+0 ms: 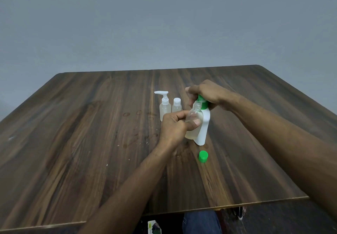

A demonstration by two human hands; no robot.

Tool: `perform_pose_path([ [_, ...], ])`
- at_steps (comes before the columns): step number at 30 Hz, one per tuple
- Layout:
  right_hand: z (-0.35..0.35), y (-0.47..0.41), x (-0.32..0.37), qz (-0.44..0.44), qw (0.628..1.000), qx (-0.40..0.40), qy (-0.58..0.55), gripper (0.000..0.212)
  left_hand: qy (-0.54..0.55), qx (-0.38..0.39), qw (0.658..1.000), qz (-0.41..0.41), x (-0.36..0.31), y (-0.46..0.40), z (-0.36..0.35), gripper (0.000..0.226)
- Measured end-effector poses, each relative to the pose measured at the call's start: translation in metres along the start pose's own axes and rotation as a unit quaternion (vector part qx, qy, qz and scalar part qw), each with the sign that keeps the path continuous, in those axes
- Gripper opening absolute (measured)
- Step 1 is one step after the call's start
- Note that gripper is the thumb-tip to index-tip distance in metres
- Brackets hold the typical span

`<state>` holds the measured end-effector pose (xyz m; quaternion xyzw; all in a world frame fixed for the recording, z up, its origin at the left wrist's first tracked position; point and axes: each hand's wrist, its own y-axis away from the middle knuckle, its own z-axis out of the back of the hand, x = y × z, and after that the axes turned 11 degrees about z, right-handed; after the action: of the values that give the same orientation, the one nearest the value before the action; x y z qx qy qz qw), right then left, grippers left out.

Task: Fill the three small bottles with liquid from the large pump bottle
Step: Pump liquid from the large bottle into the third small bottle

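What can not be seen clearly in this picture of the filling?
- Pump head of the large pump bottle: head view, covered by the right hand.
- Liquid stream into the open small bottle: too small.
- Lower side of that bottle: hidden by the left hand.

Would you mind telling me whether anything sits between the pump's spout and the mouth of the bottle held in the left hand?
Nothing visible does. The open bottle, uncapped and held by the left hand, is tilted with its mouth right at the green pump, which the right hand covers. Its green cap lies apart on the table.
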<state>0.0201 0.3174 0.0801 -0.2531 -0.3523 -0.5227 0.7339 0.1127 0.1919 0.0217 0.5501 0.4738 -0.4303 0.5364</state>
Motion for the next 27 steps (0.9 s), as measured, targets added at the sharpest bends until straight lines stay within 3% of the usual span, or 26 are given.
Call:
perform_pose_path([
  [4, 0.0017, -0.0015, 0.0003, -0.012, 1.0, 0.018, -0.021, 0.043, 0.01, 0.006, 1.0, 0.002, 0.0011, 0.0002, 0.0004, 0.023],
  [10, -0.0008, -0.0006, -0.0009, -0.004, 1.0, -0.012, 0.01, 0.03, 0.017, 0.009, 1.0, 0.003, 0.0014, -0.0014, 0.0001, 0.023],
  [18, 0.0016, 0.0009, 0.0021, -0.014, 1.0, 0.007, -0.015, 0.042, 0.007, 0.004, 1.0, 0.003, 0.0019, -0.0024, 0.0003, 0.022],
  [27, -0.0024, 0.0026, 0.0016, 0.002, 1.0, -0.02, 0.014, 0.032, 0.011, 0.007, 1.0, 0.008, 0.0024, -0.0031, -0.0002, 0.021],
])
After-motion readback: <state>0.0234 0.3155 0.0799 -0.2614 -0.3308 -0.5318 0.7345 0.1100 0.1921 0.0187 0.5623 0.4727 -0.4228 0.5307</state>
